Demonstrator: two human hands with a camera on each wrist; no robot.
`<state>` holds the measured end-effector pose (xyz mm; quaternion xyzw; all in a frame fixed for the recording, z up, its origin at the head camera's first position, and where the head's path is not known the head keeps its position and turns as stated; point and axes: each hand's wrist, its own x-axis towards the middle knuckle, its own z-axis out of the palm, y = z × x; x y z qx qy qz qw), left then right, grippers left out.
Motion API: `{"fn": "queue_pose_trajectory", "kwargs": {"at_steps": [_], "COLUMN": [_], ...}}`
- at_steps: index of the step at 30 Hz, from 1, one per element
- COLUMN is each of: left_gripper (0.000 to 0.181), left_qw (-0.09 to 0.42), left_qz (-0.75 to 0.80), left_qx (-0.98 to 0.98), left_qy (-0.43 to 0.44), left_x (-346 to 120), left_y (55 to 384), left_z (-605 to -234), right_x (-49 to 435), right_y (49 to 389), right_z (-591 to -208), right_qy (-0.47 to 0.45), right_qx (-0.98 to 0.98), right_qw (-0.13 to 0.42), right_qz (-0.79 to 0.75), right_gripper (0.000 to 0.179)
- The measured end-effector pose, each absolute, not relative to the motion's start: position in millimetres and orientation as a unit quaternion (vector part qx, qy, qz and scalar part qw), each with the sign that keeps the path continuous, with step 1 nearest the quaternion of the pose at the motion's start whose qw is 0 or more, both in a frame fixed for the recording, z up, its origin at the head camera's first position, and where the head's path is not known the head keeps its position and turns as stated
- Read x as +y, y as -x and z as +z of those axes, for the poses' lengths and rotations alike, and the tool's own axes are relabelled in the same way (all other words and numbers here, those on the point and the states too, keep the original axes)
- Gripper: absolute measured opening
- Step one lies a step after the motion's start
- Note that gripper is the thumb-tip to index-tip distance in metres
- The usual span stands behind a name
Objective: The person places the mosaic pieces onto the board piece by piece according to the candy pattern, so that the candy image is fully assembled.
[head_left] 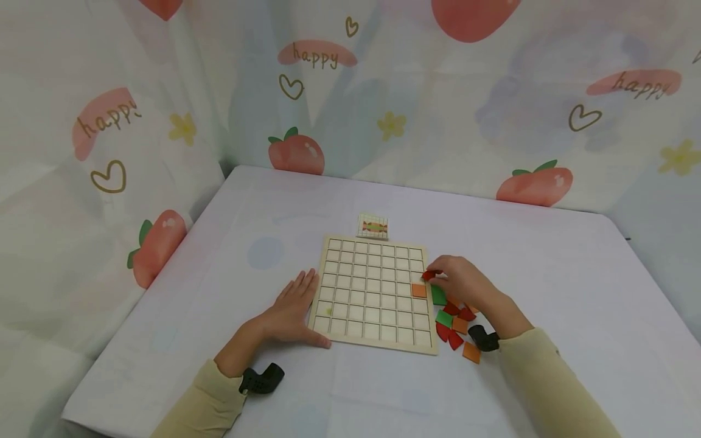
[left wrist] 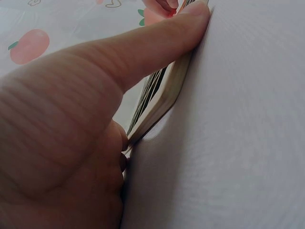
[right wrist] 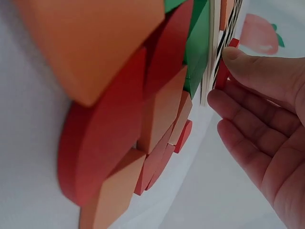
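Observation:
A light wooden grid board [head_left: 366, 300] lies flat on the table. My left hand [head_left: 292, 310] is spread along its left side, thumb at the near left corner; in the left wrist view the thumb [left wrist: 157, 45] lies against the board's edge [left wrist: 167, 90]. Between thumb and fingers, my right hand [head_left: 462, 281] pinches a red quarter-round piece [head_left: 428, 276] at the board's right edge. That red piece [right wrist: 225, 67] shows between thumb and fingertips in the right wrist view. An orange square tile [head_left: 418, 291] sits in a cell of the rightmost column, just below the pinched piece.
Right of the board lies a loose heap of red, green and orange pieces [head_left: 460, 325], partly under my right wrist. A small pattern card [head_left: 373, 226] stands behind the board's far edge. Printed cloth [head_left: 394, 91] hangs behind the white-covered table [head_left: 274, 207].

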<state>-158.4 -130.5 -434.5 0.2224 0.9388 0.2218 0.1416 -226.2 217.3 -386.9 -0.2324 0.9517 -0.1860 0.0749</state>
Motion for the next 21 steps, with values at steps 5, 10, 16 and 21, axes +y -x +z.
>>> {"fn": "queue_pose_trajectory", "kwargs": {"at_steps": [5,10,16,21], "left_gripper": [0.127,0.128,0.128,0.128], "left_qw": [0.139,0.140,0.142,0.143], "left_qz": [0.223,0.225,0.225,0.224], "left_qx": [0.937,0.937,0.938,0.938], "left_qy": [-0.228,-0.227,-0.224,-0.223], "left_x": [-130.9,-131.2,-131.2,-130.8], "left_y": [158.0,157.6,157.5,157.3], "left_z": [-434.1,-433.4,-433.0,-432.6], "right_x": [215.6,212.7,208.7,207.4], "right_y": [225.9,225.0,223.1,223.2], "right_z": [-388.9,-389.3,-389.0,-389.1], "right_qy": [0.236,0.236,0.268,0.308], "right_qx": [0.951,0.951,0.944,0.935], "right_qw": [0.072,0.077,0.067,0.046], "right_qz": [-0.184,-0.185,-0.180,-0.170], "right_gripper": [0.019,0.019,0.019,0.018]}}
